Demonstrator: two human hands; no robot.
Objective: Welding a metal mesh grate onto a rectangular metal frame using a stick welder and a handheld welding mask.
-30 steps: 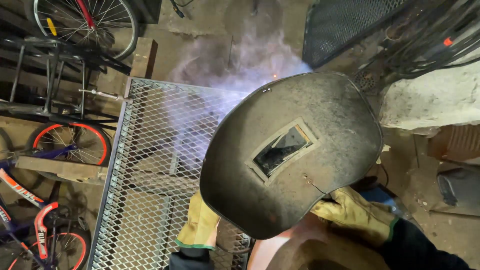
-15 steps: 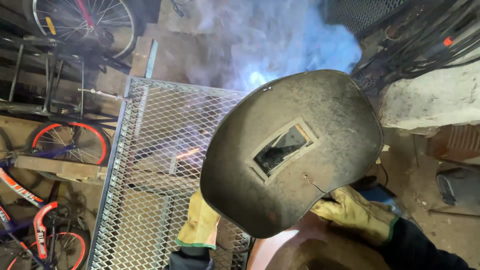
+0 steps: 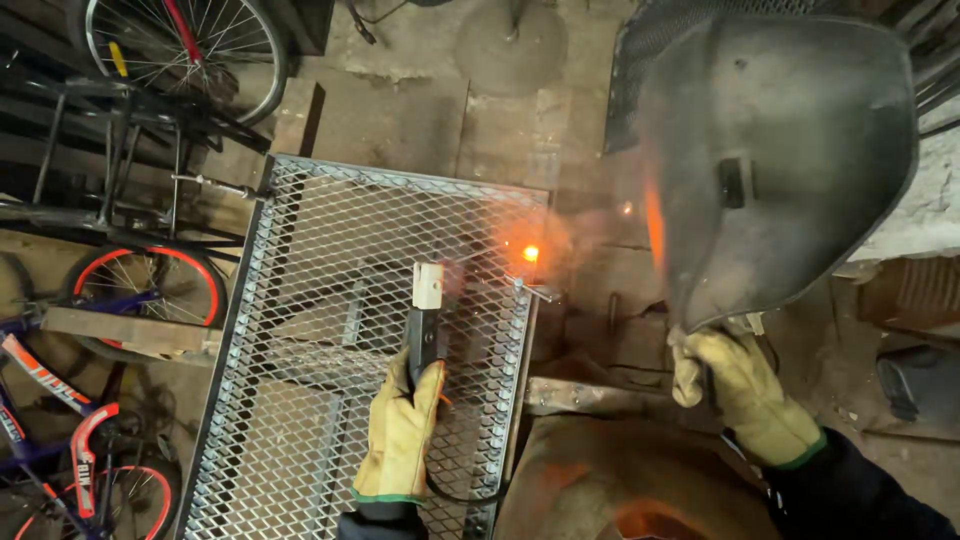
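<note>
My left hand (image 3: 400, 432), in a yellow glove, grips a black electrode holder (image 3: 426, 320) with a pale head, held over a metal mesh panel (image 3: 330, 330). A thin rod runs from the holder toward a glowing orange weld spot (image 3: 531, 253) near the panel's right edge. My right hand (image 3: 745, 392), also in a yellow glove, holds the handle of a dark hand-held welding shield (image 3: 780, 150), now raised and turned aside at the upper right, its inner side facing me.
Bicycles with red-rimmed wheels (image 3: 150, 290) stand at the left, with another bicycle wheel (image 3: 185, 50) at the top left. A concrete floor (image 3: 420, 110) lies beyond the panel. A second dark mesh sheet (image 3: 650, 40) leans at the top. A rusty round object (image 3: 620, 490) sits below.
The shield has swung up and to the right, uncovering the panel, electrode holder and weld spot. The bright arc and smoke have faded to an orange glow.
</note>
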